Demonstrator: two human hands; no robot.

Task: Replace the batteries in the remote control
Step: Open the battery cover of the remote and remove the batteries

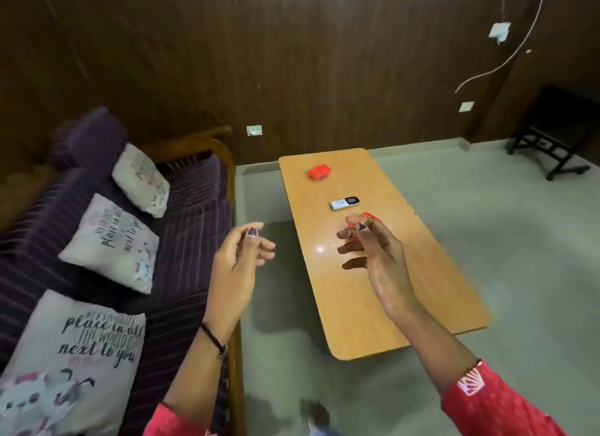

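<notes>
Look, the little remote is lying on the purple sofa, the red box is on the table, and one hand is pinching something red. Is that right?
Not quite. The little remote is lying on the wooden table, not on the sofa; the head view shows it there. The rest holds: the red box is on the table, and the right hand is pinching something red.

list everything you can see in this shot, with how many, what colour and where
table: one, light wood, centre on the floor
remote control: one, white and black, middle of the table
red case: one, red-orange, far end of the table
sofa: one, purple striped, left
cushions: three, pale with lettering, on the sofa
stand: one, black, far right corner
red piece: one, small, partly hidden, at the right hand's fingers
left hand: empty, fingers curled
right hand: over the table
</notes>
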